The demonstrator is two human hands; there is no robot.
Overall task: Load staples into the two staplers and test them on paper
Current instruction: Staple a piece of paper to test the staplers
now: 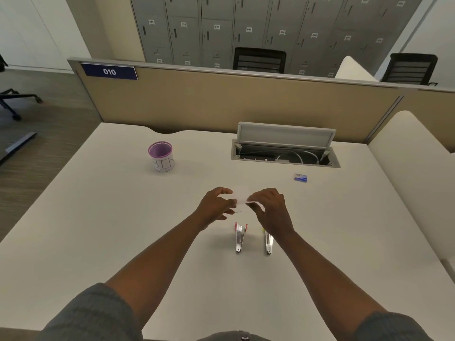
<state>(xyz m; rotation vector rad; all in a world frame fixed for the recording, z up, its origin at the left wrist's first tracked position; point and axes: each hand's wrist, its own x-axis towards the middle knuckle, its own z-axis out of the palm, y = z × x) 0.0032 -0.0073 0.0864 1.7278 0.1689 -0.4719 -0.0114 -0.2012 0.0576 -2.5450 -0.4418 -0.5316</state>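
A small white slip of paper (240,195) is held above the middle of the table, pinched by my left hand (216,205) on its left side and my right hand (269,205) on its right. Just below the hands two staplers lie on the table. The red stapler (239,237) lies on the left with its metal parts showing. The second stapler (268,243) has a yellow end partly hidden under my right wrist. A small blue staple box (300,177) sits further back on the right.
A purple-rimmed cup labelled BIN (161,156) stands at the back left of the white table (123,230). An open cable hatch (285,153) with its lid up lies at the back right. A beige partition (221,102) closes off the far edge.
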